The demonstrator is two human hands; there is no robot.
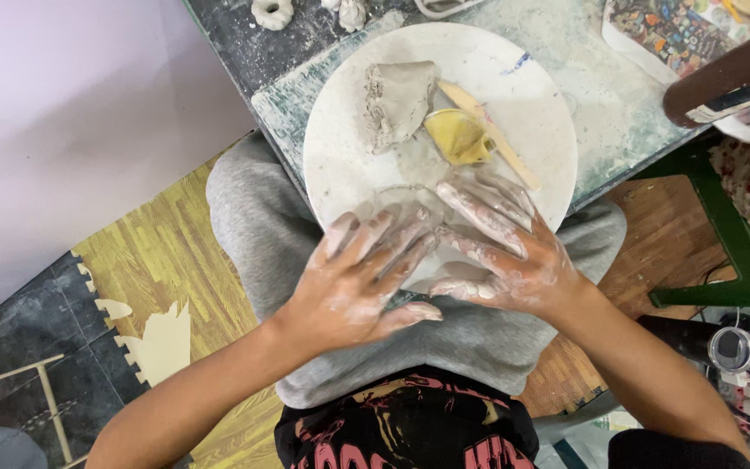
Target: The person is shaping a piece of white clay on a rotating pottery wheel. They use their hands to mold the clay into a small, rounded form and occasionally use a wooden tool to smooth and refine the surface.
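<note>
My left hand (360, 278) and my right hand (501, 247) lie flat, fingers spread, on the near edge of a round white board (340, 156) smeared with clay. Both hands are coated in pale clay, and their fingertips meet over a thin flattened patch of clay (401, 201). Farther back on the board rests a grey lump of clay (397, 100). Beside it lie a yellow sponge (455, 136) and a flat wooden tool (490, 133).
The board rests on a dark, clay-streaked table (253, 48) above my grey-trousered lap. A brown bottle (722, 82) and a patterned plate (666, 30) stand at the back right. Small clay pieces (273, 12) sit at the table's far edge. A green stool (740, 252) stands to the right.
</note>
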